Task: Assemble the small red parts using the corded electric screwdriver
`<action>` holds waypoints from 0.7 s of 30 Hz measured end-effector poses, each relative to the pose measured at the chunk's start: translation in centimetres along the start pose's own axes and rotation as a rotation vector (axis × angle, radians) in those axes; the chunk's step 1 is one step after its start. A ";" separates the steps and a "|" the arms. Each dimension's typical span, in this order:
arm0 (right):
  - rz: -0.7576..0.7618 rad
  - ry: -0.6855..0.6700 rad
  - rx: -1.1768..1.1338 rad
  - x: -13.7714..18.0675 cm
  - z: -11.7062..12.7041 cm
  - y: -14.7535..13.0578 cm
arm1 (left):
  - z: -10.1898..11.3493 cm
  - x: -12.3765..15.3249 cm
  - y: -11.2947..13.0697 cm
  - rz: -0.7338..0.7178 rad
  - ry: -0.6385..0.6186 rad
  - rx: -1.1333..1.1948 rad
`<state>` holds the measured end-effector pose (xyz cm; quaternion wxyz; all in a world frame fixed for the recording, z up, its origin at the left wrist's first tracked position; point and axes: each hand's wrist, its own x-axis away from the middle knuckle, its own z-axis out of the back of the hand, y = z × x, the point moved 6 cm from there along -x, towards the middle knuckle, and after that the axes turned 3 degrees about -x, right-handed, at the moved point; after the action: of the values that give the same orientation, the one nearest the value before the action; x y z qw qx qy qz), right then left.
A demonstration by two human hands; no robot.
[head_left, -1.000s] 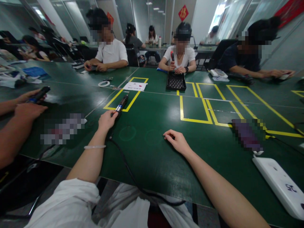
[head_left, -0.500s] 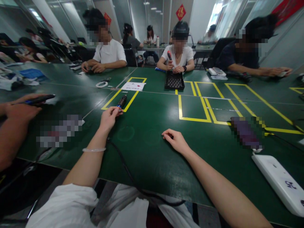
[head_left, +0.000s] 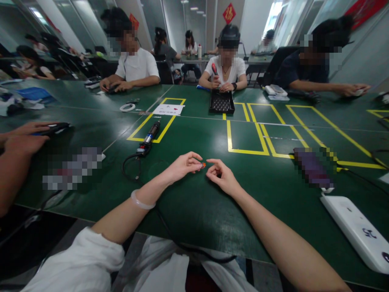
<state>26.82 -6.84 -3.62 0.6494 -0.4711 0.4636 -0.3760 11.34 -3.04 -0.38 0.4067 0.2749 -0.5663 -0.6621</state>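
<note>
Orange piece pinched in left hand; right hand curled just beside, contents unclear

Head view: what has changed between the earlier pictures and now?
The left hand let go of the corded screwdriver, moved right and now pinches a small orange item close to the right hand. The screwdriver, the right hand and the black tray stayed about where they were.

Left hand pinched, right hand just beside, index finger and thumb apart, forearms angled inward
</note>
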 end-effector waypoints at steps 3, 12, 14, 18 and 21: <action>0.009 0.005 -0.008 0.0 0.0 -0.1 | -1.7 -0.2 -0.5 -0.010 -0.088 0.040; 0.026 0.079 0.050 0.1 0.4 -0.6 | -1.8 0.3 -1.0 0.059 -0.069 0.085; 0.037 0.075 0.047 0.1 0.3 -0.6 | -2.0 0.4 -1.0 0.064 -0.081 0.074; 0.040 0.056 0.052 0.2 0.1 -0.8 | -2.3 0.3 -1.0 0.031 -0.086 0.048; 0.042 0.041 0.025 0.2 0.0 -0.8 | -2.1 0.3 -0.7 -0.022 -0.059 0.005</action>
<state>26.82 -7.23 -2.87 0.6533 -0.4456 0.4818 -0.3776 12.70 -4.37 -1.51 0.3820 0.2626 -0.5766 -0.6728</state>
